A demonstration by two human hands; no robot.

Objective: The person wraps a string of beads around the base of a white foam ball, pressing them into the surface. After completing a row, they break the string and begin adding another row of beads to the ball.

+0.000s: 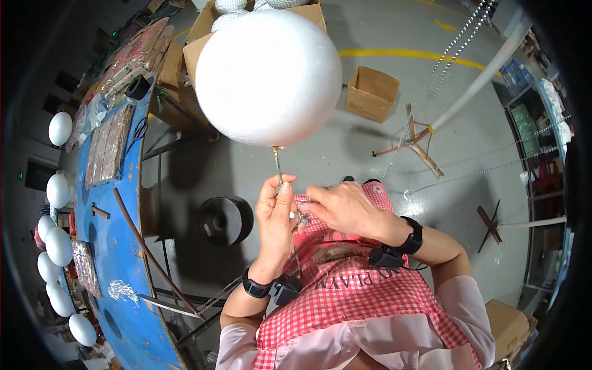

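A large white foam ball (268,77) stands up in front of me on a thin gold-toned rod (277,161). My left hand (274,209) is closed round the rod below the ball, thumb and forefinger pinching it. Close beside it, my right hand (348,209) has its fingers pinched together at something small that they mostly hide. Between the two hands a few shiny beads (300,219) show; whether they form a strand I cannot tell. A thin length trails down from the left hand over my red checked apron (370,296).
To the left runs a blue table (132,209) with wrapped bundles (110,148) and a brown stick (148,246). A black spool (225,221) lies beneath. An open carton (372,94) and a wooden-footed stand (419,143) are on the floor. Several white balls (59,246) line the far left.
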